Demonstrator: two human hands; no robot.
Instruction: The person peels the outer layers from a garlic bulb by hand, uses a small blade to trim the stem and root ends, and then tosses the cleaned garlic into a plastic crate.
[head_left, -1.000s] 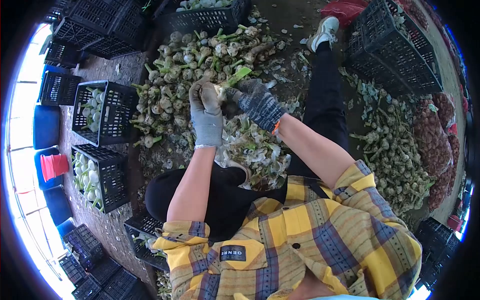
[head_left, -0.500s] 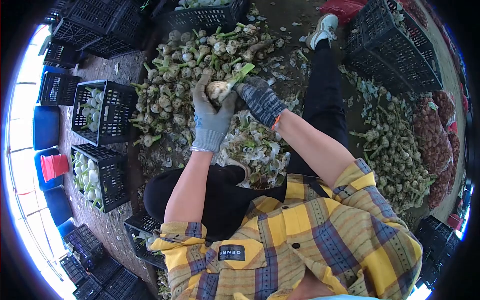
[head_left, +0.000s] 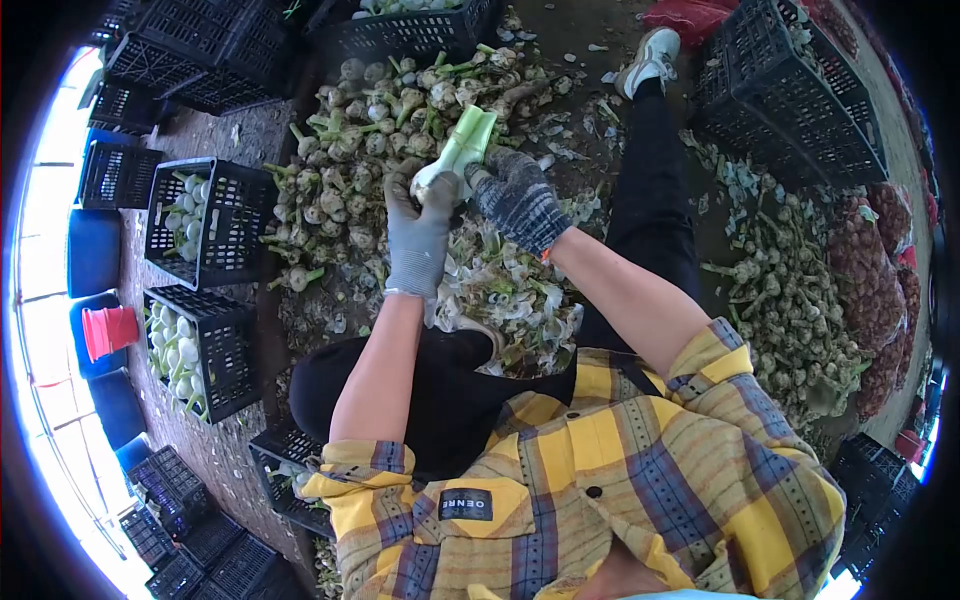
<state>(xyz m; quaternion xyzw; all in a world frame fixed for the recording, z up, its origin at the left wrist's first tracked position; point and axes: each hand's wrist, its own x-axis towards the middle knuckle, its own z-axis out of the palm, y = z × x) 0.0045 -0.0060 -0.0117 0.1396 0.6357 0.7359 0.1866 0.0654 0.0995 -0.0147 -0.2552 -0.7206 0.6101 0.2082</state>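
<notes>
A bulb with a broad pale-green stalk (head_left: 464,146) is gripped in my left hand (head_left: 418,225), which wears a plain grey glove. Its round white base shows between the thumb and fingers. On the stalk's right side, my right hand (head_left: 522,203), in a dark patterned knit glove, has its fingers curled at the stalk; whether they pinch a bit of skin is hidden. Unpeeled bulbs with stalks (head_left: 335,200) lie heaped beyond and left of my hands. Below them is a pile of peeled skins (head_left: 510,300).
Black crates of white bulbs stand at the left (head_left: 233,225) and at the top (head_left: 400,37). A large black crate (head_left: 790,95) is at the upper right. Another bulb heap (head_left: 795,310) and red net sacks (head_left: 865,270) lie right. My outstretched leg (head_left: 650,180) lies between.
The bulb has turned so its stalk points more upward, and its base looks whiter and cleaner. My right hand has shifted slightly, its fingers now beside the wider stalk.
</notes>
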